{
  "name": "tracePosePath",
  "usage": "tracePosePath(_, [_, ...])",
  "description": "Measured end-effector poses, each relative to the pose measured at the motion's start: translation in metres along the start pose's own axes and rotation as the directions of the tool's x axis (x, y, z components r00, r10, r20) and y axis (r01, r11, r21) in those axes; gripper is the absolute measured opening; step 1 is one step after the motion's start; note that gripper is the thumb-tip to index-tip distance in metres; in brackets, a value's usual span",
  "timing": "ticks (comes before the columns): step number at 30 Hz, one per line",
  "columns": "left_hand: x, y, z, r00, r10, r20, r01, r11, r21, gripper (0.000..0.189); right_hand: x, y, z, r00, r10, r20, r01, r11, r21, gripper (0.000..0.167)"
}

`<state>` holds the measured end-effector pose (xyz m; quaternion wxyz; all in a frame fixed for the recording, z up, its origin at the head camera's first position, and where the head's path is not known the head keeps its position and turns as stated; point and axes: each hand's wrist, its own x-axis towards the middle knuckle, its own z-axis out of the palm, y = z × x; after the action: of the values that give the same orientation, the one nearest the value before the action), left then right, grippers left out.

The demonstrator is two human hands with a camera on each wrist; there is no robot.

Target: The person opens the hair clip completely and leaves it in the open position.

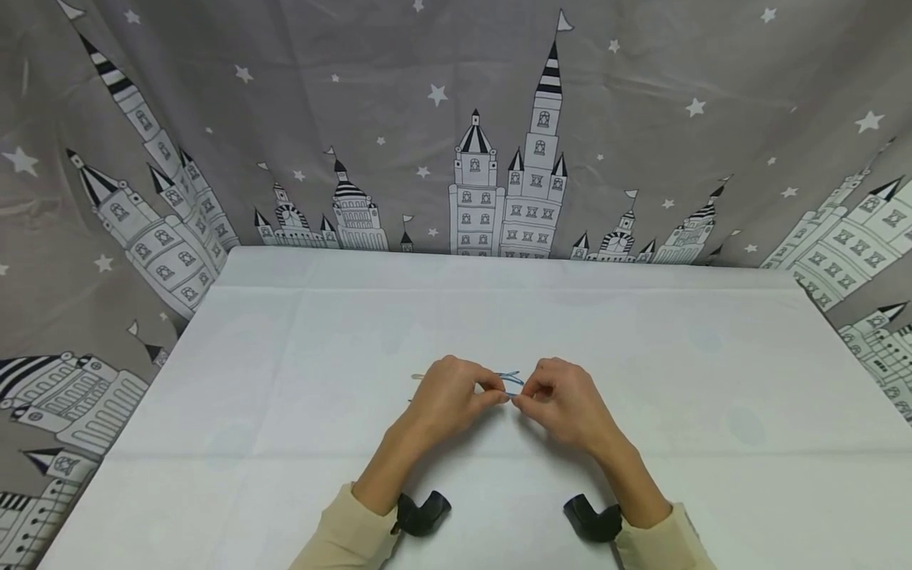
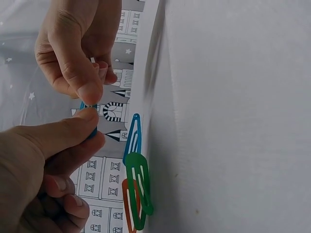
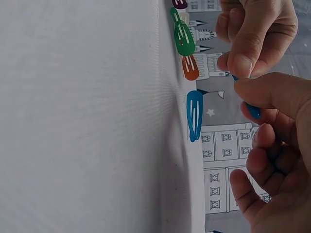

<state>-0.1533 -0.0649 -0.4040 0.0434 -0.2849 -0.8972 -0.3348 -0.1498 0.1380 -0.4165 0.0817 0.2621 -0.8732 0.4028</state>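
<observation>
Together, the left hand [image 1: 445,396] and right hand [image 1: 563,400] pinch one blue hair clip [image 3: 252,110] — mid-tabletop, above other hair clips [image 2: 137,187] lying on the tablecloth [image 1: 641,356].

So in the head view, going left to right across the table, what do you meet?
Bare white tablecloth → left hand → blue hair clip pinched between both hands → right hand → more bare tablecloth.
</observation>
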Motion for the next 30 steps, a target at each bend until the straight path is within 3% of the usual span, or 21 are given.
tracePosePath(13, [0.0009,0.0014,0.0019,1.0,0.01,0.017,-0.011,1.0,0.023,0.006,-0.0009,0.0007,0.0047,1.0,-0.017,-0.017,0.016,0.999,-0.033,0.024])
tracePosePath(23, [0.0007,0.0001,0.0036,0.999,-0.015,0.052,0.011,0.998,0.064,0.004,0.0002,-0.0015,0.002,0.998,0.038,0.055,-0.034,0.997,-0.069,0.014])
tracePosePath(30, [0.0006,-0.0008,0.0011,0.992,-0.073,0.1,0.065,0.994,0.083,0.004,-0.0001,0.0008,-0.0008,0.994,0.044,0.104,-0.035,0.996,-0.086,0.008])
